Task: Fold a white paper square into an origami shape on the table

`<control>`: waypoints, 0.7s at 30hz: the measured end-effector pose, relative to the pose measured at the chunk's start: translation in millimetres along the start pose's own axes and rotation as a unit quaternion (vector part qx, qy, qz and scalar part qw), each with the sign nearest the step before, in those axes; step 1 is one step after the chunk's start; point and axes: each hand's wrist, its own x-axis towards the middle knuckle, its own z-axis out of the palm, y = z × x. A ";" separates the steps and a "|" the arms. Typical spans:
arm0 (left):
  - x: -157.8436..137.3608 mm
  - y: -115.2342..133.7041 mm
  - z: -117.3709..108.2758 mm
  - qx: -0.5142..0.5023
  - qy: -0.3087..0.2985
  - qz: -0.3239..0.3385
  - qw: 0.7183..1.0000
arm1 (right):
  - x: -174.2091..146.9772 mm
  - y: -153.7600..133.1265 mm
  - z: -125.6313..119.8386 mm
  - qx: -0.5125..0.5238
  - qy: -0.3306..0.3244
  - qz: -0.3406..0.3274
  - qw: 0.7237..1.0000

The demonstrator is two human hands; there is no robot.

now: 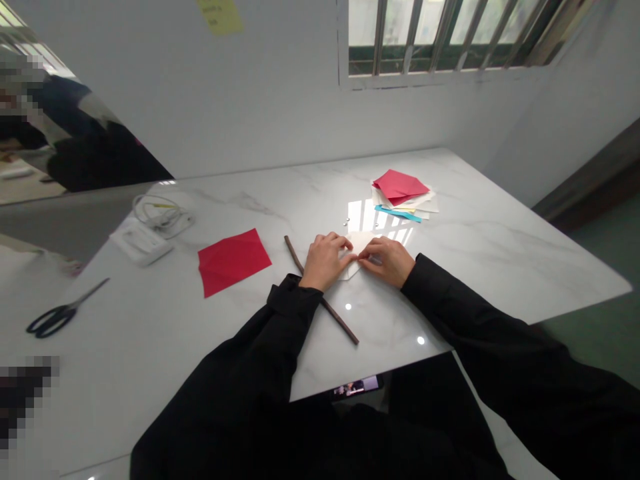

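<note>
Left fingers (342, 241) half-parted on white paper (361, 241), right fingers (373, 249) pinched onto it; leftward box (143, 244), contents unclear

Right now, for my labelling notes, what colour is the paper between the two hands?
The paper is off-white; the head view shows it.

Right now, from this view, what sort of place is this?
It may be an indoor craft workspace: a white marble-patterned table bears black-handled scissors and a red rectangular sheet, probably paper; a white-framed barred window is behind.
</note>
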 end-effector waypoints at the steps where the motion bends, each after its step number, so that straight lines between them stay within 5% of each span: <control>1: 0.3 -0.8 0.2 -0.002 0.001 0.003 1.000 | -0.3 -0.9 -0.2 0.003 0.000 -0.001 1.000; 16: 0.3 -5.8 0.2 -0.002 0.004 0.027 1.000 | -2.6 -11.6 1.6 0.043 -0.031 -0.038 0.998; 21: 0.0 -6.8 0.3 -0.002 0.005 0.033 0.999 | 0.2 -8.0 -0.7 0.093 0.007 -0.024 0.995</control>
